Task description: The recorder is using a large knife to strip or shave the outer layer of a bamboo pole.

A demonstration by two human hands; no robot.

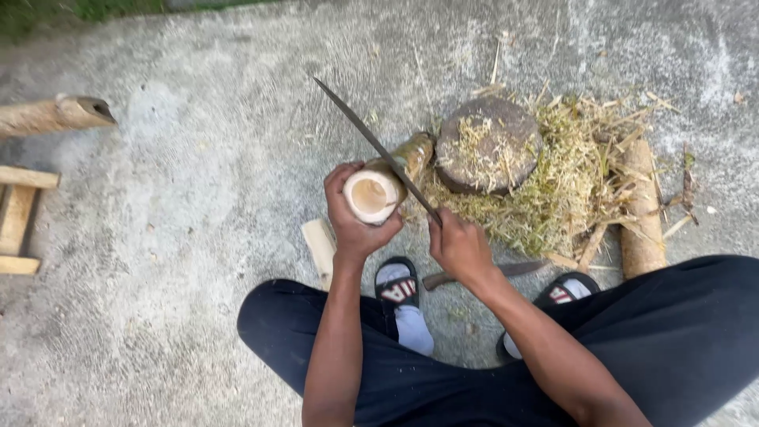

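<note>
Gripping the hollow bamboo section with the left hand, fingers wrapping round its cut end, just beside the round chopping block. Clamping the right hand on the long knife, blade lying across the bamboo's rim and pointing away from the block.

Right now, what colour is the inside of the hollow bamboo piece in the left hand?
Pale cream, shown in the head view: hollow bamboo piece, left hand.

Rough grey concrete ground in daylight, grass strip along top edge.
</note>
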